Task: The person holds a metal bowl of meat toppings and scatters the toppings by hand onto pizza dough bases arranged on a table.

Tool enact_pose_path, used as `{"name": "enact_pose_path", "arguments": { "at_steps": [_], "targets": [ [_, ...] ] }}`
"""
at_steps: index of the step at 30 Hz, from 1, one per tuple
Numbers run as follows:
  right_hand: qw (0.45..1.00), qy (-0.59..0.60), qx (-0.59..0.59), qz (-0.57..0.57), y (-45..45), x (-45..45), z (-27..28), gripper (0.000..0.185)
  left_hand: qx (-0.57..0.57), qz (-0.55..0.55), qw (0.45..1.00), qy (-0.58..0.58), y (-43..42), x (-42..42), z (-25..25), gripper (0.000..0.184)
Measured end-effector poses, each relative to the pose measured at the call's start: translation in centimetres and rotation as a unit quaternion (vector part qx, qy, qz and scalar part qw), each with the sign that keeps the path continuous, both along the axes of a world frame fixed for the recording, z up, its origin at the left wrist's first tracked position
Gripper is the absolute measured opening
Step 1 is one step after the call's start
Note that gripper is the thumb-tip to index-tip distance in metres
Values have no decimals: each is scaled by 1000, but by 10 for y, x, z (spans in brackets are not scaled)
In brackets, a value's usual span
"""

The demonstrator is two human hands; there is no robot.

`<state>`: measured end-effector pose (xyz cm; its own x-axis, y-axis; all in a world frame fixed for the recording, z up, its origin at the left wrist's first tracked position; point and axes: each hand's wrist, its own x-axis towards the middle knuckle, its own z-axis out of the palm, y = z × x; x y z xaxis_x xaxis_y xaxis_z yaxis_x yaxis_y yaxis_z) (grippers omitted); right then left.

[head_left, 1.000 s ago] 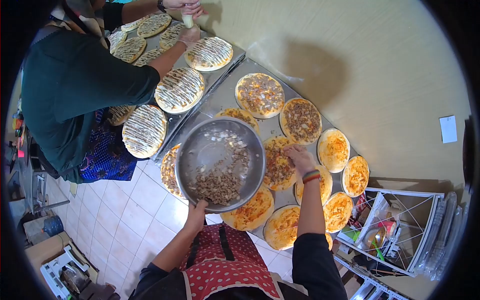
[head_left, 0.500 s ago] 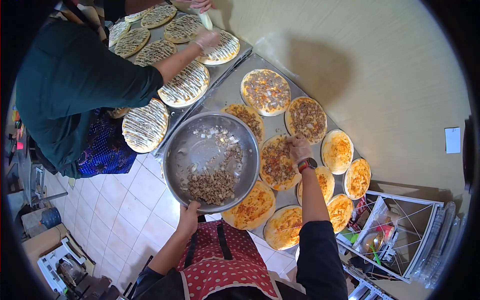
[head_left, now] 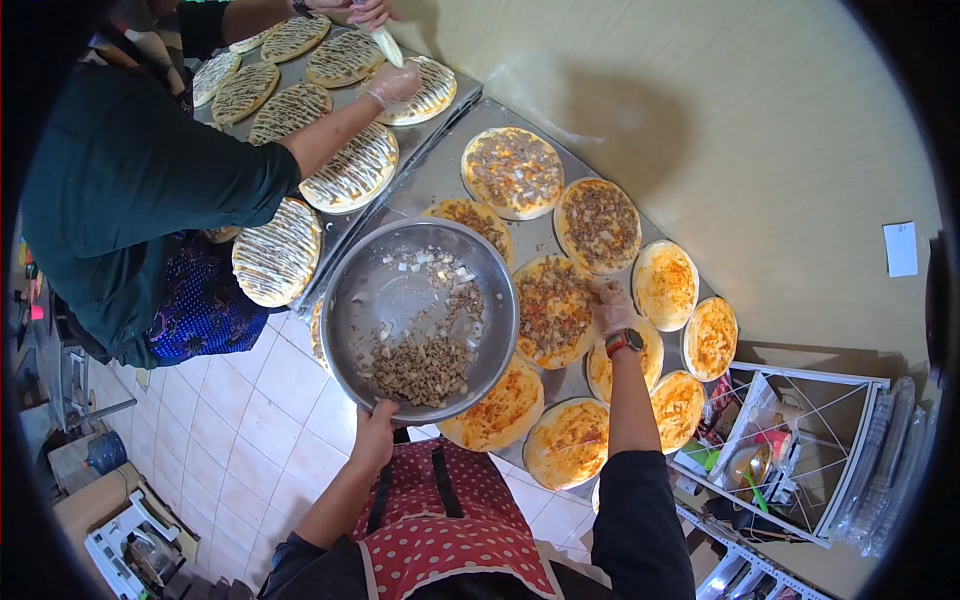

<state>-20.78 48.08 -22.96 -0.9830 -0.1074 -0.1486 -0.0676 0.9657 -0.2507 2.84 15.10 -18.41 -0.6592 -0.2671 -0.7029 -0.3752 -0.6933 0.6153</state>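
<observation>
My left hand (head_left: pixel 375 435) grips the near rim of a wide metal bowl (head_left: pixel 345 290). Inside the bowl is a heap of crumbly brown minced topping (head_left: pixel 425 370), with pale chopped bits (head_left: pixel 425 262) higher up the wall. My right hand (head_left: pixel 614 308), in a clear glove, is at the right edge of a round pizza base (head_left: pixel 552 310) covered with the same mince. Its fingers look loosely bent and apart, with nothing visible in them. Mince also covers the pizzas beyond, one at the back (head_left: pixel 513 172) and one to its right (head_left: pixel 598 225).
Orange-sauced bases (head_left: pixel 566 443) lie nearer me and to the right on the metal table (head_left: pixel 420 195). At the left, a co-worker's gloved hand (head_left: pixel 395 85) is by a piping bag (head_left: pixel 386 45) over cream-striped pizzas (head_left: pixel 350 168). A white rack (head_left: pixel 790 450) stands at the right.
My right hand has moved slightly right and down, from over the mince-covered pizza to its edge. My left hand still holds the bowl. The whole view has shifted slightly.
</observation>
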Motion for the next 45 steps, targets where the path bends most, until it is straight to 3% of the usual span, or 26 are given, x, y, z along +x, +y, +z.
{"name": "enact_pose_path", "arguments": {
  "at_steps": [4, 6, 9, 10, 15, 17, 18, 25, 27, 28, 31, 35, 37, 41, 45],
  "targets": [
    [999, 12, -33, 0, 11, 14, -2, 24, 7, -9, 1000, 9, 3, -1, 2, 39],
    [997, -29, 64, 22, 9, 28, -2, 20, 5, -15, 1000, 2, 4, -2, 4, 40],
    [997, 8, 83, -4, 3, 46, -6, 17, 1, -19, 1000, -1, 4, -1, 1, 41],
    [996, 11, -69, -52, 0, 58, -7, 15, 1, -23, 1000, -1, 4, -1, 1, 41],
    [996, 82, -43, -6, -19, 87, 2, 16, 4, -32, 999, -3, 4, -4, 8, 35],
    [966, -19, -207, -153, -27, 98, -8, 12, 5, -39, 999, -4, 4, -4, 7, 35],
    [993, 88, -76, 9, -28, 102, -4, 13, -1, -35, 999, -8, 5, -5, 10, 34],
    [987, 63, -134, -66, -49, 85, 8, 15, -5, -31, 999, -17, 4, -6, 14, 34],
    [1000, 2, 0, 10, -62, 83, 9, 15, -7, -31, 999, -17, 3, -4, 11, 34],
    [1000, 3, 0, 13, -65, 80, 12, 15, -8, -28, 999, -16, 3, -4, 9, 34],
    [996, -56, -70, 6, -70, 71, 18, 12, 4, -28, 1000, 1, 2, -3, 10, 33],
    [998, 7, -52, -25, -53, 34, -1, 14, -2, -24, 999, -23, 1, 0, 5, 30],
    [986, -35, -147, -71, -55, 25, 3, 15, -18, -15, 999, -41, 0, 2, 2, 27],
    [999, -38, -9, 12, -58, 37, 7, 20, -11, -27, 999, -18, -2, 1, 4, 27],
    [993, -7, 21, 115, -68, 77, 13, 20, 4, -4, 1000, -4, -1, -3, 16, 29]
  ]
}}
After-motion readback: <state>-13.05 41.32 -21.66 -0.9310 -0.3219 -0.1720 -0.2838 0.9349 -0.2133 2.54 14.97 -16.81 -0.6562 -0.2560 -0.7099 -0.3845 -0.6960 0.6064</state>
